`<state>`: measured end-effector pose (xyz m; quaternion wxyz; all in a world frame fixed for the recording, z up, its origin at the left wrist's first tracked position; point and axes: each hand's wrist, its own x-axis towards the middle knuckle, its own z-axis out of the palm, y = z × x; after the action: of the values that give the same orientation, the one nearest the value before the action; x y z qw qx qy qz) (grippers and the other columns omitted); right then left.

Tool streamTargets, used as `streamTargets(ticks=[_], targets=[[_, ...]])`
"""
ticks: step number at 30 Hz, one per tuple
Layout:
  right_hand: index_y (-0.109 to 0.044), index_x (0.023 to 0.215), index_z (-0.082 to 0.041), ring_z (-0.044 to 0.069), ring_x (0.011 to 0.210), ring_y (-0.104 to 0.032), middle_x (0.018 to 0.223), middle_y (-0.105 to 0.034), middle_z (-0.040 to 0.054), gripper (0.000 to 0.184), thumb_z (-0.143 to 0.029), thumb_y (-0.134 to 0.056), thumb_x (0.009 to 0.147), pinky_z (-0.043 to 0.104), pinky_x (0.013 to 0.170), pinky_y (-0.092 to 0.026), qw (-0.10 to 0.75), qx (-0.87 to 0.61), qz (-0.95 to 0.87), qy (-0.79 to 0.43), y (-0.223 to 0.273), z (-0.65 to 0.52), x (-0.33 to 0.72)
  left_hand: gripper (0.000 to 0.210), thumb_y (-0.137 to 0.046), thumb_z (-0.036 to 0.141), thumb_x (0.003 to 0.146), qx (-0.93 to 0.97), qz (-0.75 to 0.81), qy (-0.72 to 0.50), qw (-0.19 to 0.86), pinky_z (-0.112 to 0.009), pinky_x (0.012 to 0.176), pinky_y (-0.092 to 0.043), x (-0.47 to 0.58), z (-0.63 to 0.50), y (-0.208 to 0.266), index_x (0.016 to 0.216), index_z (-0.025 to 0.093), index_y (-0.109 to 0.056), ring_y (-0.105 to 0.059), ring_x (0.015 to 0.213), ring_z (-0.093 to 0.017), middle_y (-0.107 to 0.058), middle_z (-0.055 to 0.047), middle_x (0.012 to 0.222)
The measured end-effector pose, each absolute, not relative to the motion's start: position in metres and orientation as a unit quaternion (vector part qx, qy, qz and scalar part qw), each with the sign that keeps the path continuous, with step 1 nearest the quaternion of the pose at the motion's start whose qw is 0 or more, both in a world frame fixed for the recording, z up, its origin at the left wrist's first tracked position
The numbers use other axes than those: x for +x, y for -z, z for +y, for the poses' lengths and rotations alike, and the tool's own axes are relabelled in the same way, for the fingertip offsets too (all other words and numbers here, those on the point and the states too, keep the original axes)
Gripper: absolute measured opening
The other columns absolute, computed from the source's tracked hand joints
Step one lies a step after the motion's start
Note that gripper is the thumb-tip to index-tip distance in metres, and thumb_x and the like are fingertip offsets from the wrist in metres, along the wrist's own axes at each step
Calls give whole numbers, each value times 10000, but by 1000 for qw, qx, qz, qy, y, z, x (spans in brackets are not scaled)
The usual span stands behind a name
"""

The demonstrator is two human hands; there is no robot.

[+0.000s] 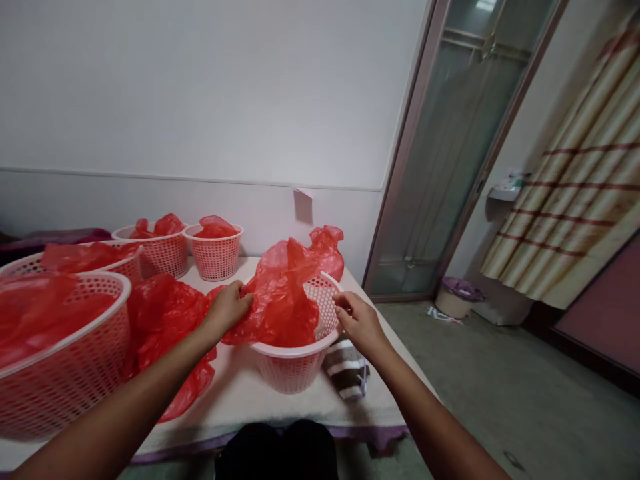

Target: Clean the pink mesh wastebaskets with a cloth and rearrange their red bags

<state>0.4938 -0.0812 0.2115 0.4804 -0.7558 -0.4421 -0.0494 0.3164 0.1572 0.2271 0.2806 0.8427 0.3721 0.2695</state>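
Observation:
A small pink perforated basket (295, 367) stands near the table's front edge, tilted slightly toward me. A red plastic bag (285, 287) lies half inside it and bulges above the rim. My left hand (227, 308) grips the bag's left edge just outside the basket. My right hand (357, 320) pinches the basket's right rim, where the bag's edge meets it. A loose heap of red plastic bags (165, 320) lies on the table left of the basket, under my left forearm.
Several pink baskets lined with red bags stand at left: a large one (75, 360) in front, two small ones (215, 257) by the wall. A striped cloth (347, 370) lies right of the basket. A glass door (450, 147), a small bin (457, 297) and a curtain (585, 180) are at right.

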Motion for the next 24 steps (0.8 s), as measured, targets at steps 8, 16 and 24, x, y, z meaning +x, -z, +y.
streamTargets(ticks=[8, 16, 24], targets=[[-388, 1425, -233, 171, 743, -608, 876, -669, 20, 641, -159, -496, 798, 273, 707, -433, 393, -773, -497, 48, -236, -66, 487, 191, -537, 315, 750, 863, 340, -263, 265, -289, 539, -247, 320, 149, -226, 650, 233, -397, -445, 560, -144, -473, 50, 574], [-591, 885, -199, 172, 734, -542, 812, -615, 35, 166, -121, -471, 802, 267, 642, -342, 266, -796, -535, 95, -218, -48, 492, 199, -504, 381, 736, 836, 298, -264, 377, -242, 486, -297, 310, 138, -225, 658, 238, -391, -423, 501, -114, -429, 74, 546], [-486, 741, -209, 221, 803, -465, 800, -505, 50, 129, -88, -474, 785, 362, 764, -382, 300, -743, -542, 253, -204, -107, 472, 251, -524, 444, 765, 792, 316, -305, 425, -232, 476, -301, 277, 138, -206, 698, 241, -392, -413, 474, -106, -403, 85, 549]])
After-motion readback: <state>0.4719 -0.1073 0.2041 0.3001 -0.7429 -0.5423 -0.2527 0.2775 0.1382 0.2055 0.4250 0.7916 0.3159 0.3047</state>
